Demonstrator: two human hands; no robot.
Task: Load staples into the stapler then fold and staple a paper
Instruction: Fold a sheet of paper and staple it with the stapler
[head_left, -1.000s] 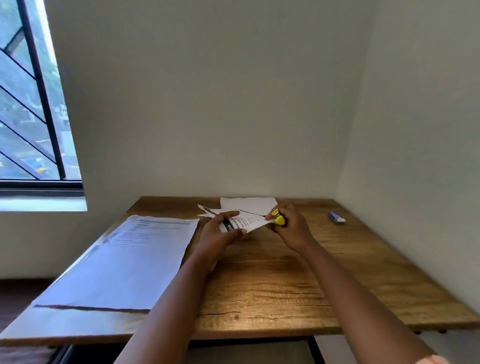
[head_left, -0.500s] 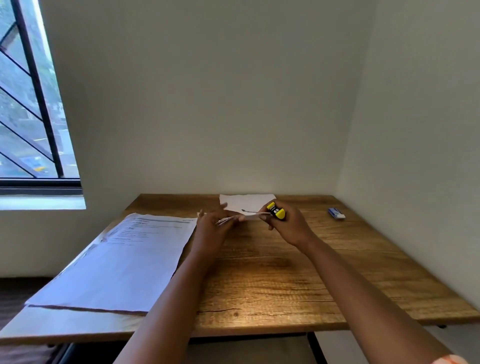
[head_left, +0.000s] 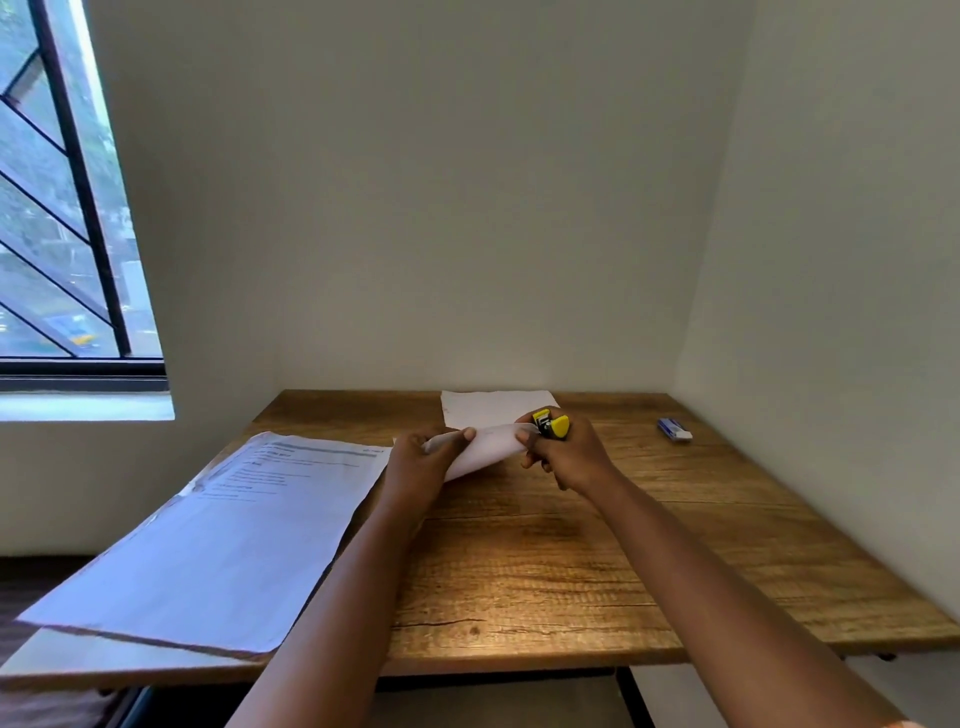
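Head view, reading from the left: a window (head_left: 57, 208) with dark slanted bars fills the upper left corner, its pale sill just below. Under it a wooden table (head_left: 545, 561) fills the corner where two plain walls meet. On the table's left part lies a large printed sheet (head_left: 223, 530), flat, its near corner hanging a little past the table's front edge.

Next comes the left hand (head_left: 421, 462), raised just above the table near its middle. Its thumb and fingers pinch the left end of a folded paper (head_left: 483, 447), which curves between the two hands and is held off the wood. The paper's right end runs into the front of a small yellow and black stapler (head_left: 551, 423). The right hand (head_left: 569, 457) is wrapped around that stapler, fingers curled under it and the yellow top showing above the knuckles. Whether the stapler is pressed down on the paper I cannot tell; the fingers hide its mouth.

Behind the hands, near the back wall, a smaller white sheet (head_left: 493, 405) lies flat on the table, partly covered by the stapler and the folded paper.

Farther right, well apart from the hands, a small blue and white box (head_left: 674, 429) rests on the table close to the right wall.
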